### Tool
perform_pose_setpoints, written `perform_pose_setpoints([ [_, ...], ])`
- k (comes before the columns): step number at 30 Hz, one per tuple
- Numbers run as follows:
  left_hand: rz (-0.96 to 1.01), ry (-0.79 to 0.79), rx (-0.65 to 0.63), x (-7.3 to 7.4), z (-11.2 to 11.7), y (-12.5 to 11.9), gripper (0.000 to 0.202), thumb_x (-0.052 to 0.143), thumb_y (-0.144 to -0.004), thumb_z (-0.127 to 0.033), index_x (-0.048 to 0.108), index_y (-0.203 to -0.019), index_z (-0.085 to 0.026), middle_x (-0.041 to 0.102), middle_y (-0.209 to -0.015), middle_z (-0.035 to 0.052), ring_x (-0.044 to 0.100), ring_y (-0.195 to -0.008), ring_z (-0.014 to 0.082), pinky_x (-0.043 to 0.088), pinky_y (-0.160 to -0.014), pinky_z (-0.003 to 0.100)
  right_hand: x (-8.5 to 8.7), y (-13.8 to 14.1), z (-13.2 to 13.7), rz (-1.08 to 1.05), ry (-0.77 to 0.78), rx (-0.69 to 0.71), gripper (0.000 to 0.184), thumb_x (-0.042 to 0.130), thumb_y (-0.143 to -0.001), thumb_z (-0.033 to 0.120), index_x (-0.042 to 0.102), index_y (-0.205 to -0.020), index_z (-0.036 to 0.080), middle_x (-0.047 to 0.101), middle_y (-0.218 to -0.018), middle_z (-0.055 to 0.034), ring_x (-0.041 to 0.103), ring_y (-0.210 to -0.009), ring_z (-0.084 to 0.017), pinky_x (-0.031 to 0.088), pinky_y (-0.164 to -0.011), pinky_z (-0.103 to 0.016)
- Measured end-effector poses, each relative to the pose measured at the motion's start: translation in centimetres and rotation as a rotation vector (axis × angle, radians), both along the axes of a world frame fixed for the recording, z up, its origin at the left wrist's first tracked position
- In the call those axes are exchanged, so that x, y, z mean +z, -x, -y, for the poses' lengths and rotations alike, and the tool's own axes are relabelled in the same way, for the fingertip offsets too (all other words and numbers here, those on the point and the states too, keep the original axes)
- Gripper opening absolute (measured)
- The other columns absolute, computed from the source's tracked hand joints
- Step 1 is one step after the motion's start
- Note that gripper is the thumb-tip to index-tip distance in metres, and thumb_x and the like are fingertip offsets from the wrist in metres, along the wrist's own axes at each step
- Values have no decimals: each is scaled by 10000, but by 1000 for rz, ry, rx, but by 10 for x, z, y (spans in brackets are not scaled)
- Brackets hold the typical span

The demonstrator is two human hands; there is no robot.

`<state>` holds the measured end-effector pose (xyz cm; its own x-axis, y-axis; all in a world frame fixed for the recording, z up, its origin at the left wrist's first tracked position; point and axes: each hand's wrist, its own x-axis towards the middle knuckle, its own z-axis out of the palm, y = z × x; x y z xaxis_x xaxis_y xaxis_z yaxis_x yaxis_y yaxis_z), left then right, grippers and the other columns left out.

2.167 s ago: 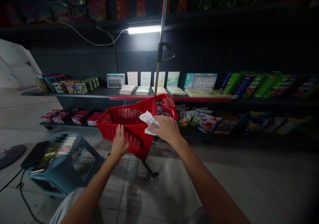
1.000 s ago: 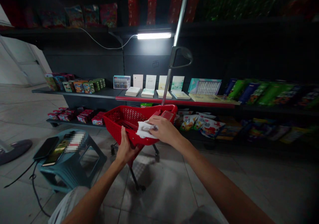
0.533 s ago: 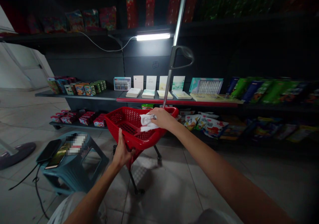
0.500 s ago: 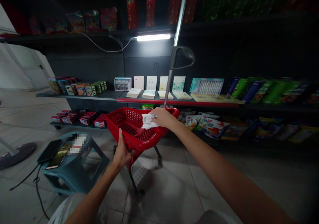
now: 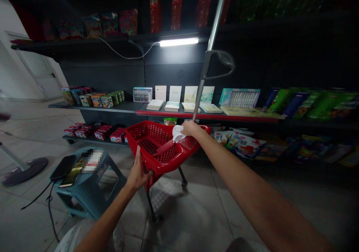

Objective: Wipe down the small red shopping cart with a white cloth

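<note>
Red plastic shopping basket (image 5: pixel 168 162) tilted up on its wheeled frame in front of me, near the low shelf (image 5: pixel 129 107), with its silver pull-handle (image 5: pixel 207 65) rising from the far side. My left hand (image 5: pixel 138 171) is closed around the basket's near edge, bracing it from below. My right hand (image 5: pixel 190 128) is curled over a white cloth (image 5: pixel 178 134), pressing it onto the far rim. For a good wipe here, I'd keep that left grip firm so the basket can't roll, and hold the cloth flat against the rim. A teal plastic stool (image 5: pixel 89 196) stands to my left, with two phones (image 5: pixel 63 168) lying on it.
</note>
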<state>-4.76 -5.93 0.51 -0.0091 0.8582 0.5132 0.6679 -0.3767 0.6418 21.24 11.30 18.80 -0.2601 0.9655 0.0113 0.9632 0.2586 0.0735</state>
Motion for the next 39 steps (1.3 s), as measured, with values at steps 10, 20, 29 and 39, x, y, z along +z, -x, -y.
perform_pose_setpoints([
  [10, -36, 34, 25, 0, -5, 0, 1257, 755, -809, -338, -173, -1647, -200, 20, -1740, 213, 346, -1538, 375, 409, -1210, 515, 15, 57, 71, -92, 110, 490, 261, 653, -903, 245, 797, -1101, 154, 786, -1084, -129, 738, -999, -246, 521, -853, -268],
  [20, -192, -78, 55, -3, -6, 0, 1111, 648, -906, -363, -162, -1649, -204, 13, -1745, 191, 310, -1555, 374, 474, -1150, 526, -32, -41, 101, -763, -491, 316, 453, 495, -850, 90, 721, -1233, 174, 653, -1286, -106, 592, -1224, -221, 432, -1103, -332],
  [29, -156, -302, -44, -5, -12, -9, 925, 627, -918, -225, 62, -1650, -234, 137, -1729, 182, 202, -1601, 323, 339, -1256, 572, -59, -67, 102, -883, -726, 130, 405, 502, -825, 110, 727, -1156, 173, 658, -1228, -131, 592, -1195, -274, 447, -1095, -402],
  [39, -93, -349, -50, -2, -19, -19, 913, 692, -892, -271, 145, -1623, -255, 249, -1680, 191, 267, -1580, 313, 427, -1208, 558, -84, -35, 140, -1100, -895, 154, 285, 529, -818, 129, 686, -1037, 222, 615, -1240, -117, 591, -1237, -259, 463, -1102, -434],
])
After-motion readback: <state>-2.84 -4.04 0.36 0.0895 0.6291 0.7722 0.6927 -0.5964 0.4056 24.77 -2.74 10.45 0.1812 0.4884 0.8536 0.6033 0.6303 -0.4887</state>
